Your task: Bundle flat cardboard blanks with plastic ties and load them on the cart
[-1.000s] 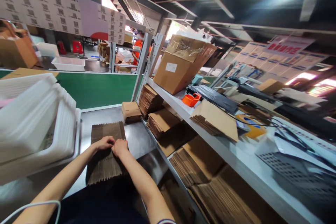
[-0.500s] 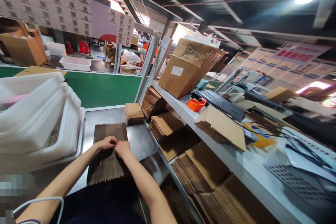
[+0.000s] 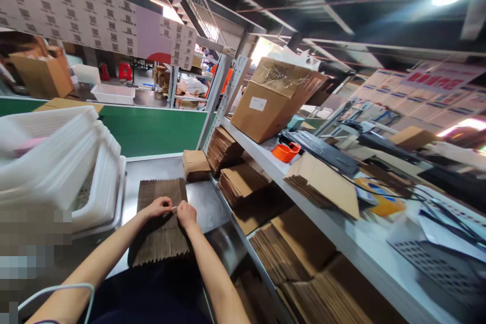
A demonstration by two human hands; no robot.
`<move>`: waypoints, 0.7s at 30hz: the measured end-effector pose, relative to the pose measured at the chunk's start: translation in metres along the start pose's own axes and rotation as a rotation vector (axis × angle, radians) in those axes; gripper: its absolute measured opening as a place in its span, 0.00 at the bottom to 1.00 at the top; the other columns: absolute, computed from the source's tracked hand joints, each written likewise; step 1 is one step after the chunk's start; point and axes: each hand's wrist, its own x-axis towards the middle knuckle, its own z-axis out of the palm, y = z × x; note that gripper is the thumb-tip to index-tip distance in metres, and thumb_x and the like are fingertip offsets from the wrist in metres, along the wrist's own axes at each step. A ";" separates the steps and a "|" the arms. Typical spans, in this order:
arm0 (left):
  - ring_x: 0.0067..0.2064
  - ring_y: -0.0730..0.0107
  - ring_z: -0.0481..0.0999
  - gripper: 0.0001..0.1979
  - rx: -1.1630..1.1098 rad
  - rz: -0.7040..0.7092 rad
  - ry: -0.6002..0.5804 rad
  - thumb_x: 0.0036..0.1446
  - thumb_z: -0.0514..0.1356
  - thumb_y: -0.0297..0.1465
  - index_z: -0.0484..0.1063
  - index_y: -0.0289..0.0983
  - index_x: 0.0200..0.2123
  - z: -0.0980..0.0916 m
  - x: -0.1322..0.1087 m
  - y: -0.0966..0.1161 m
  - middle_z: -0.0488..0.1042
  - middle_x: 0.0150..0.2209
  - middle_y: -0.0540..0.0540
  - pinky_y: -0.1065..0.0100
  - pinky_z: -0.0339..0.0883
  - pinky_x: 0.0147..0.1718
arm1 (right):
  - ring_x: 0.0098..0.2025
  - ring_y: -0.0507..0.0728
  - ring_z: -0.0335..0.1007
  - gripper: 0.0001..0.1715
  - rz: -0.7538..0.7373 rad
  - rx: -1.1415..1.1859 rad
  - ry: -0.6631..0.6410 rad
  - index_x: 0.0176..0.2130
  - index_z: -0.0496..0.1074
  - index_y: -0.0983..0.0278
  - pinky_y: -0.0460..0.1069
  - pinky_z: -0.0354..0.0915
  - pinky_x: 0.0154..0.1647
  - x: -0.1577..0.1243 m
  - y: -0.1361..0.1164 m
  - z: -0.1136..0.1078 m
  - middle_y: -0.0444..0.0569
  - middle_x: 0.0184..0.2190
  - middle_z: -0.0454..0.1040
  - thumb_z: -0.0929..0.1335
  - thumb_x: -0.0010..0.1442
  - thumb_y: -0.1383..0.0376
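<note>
Above a brown, jagged-edged cardboard stack (image 3: pixel 161 248) on the metal table, both hands are close together. My left hand (image 3: pixel 160 206) has its fingers curled in a pinch. My right hand (image 3: pixel 187 213) is closed just to its right. A small, thin whitish piece (image 3: pixel 174 209) spans the short gap between the two sets of fingertips; its kind is too small to make out. Beyond the stack, toward the shelf, sits a small brown cardboard bundle (image 3: pixel 196 164).
Nested white plastic bins (image 3: pixel 108 162) stand at the left. On the right, a shelf (image 3: pixel 261 159) bears a large carton (image 3: pixel 261 106), an orange tape dispenser (image 3: pixel 286 152) and cables. Folded cardboard (image 3: pixel 281 253) fills the levels below. A green panel (image 3: pixel 159 130) borders the table's far side.
My hands have drawn slightly apart, the right one shifting rightward, and the whitish piece between them shows more. The whole view has shifted a little.
</note>
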 end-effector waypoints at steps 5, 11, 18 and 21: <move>0.34 0.66 0.72 0.26 -0.040 0.009 0.058 0.48 0.68 0.55 0.73 0.37 0.27 0.002 -0.004 0.009 0.74 0.29 0.48 0.66 0.68 0.36 | 0.59 0.57 0.77 0.24 -0.020 0.066 0.063 0.55 0.76 0.65 0.47 0.66 0.60 -0.013 0.005 0.011 0.56 0.61 0.77 0.54 0.79 0.66; 0.44 0.56 0.78 0.23 -0.018 0.011 0.278 0.55 0.65 0.53 0.78 0.37 0.32 -0.022 -0.027 0.025 0.80 0.37 0.42 0.61 0.71 0.47 | 0.61 0.53 0.75 0.27 -0.001 0.405 0.066 0.52 0.78 0.64 0.43 0.65 0.62 -0.007 0.017 -0.006 0.52 0.61 0.78 0.53 0.78 0.68; 0.45 0.55 0.81 0.19 0.306 -0.297 0.796 0.68 0.58 0.44 0.82 0.39 0.49 -0.042 -0.125 -0.002 0.83 0.42 0.42 0.61 0.71 0.50 | 0.69 0.56 0.69 0.30 0.144 0.450 0.031 0.68 0.68 0.73 0.45 0.62 0.68 -0.017 0.052 -0.003 0.65 0.69 0.69 0.56 0.79 0.59; 0.60 0.47 0.77 0.22 0.437 -0.366 0.740 0.69 0.58 0.39 0.78 0.34 0.58 -0.013 -0.142 -0.016 0.80 0.56 0.33 0.54 0.69 0.61 | 0.76 0.66 0.60 0.54 0.154 0.468 -0.129 0.75 0.58 0.74 0.51 0.61 0.72 -0.036 0.041 0.012 0.72 0.79 0.50 0.72 0.67 0.44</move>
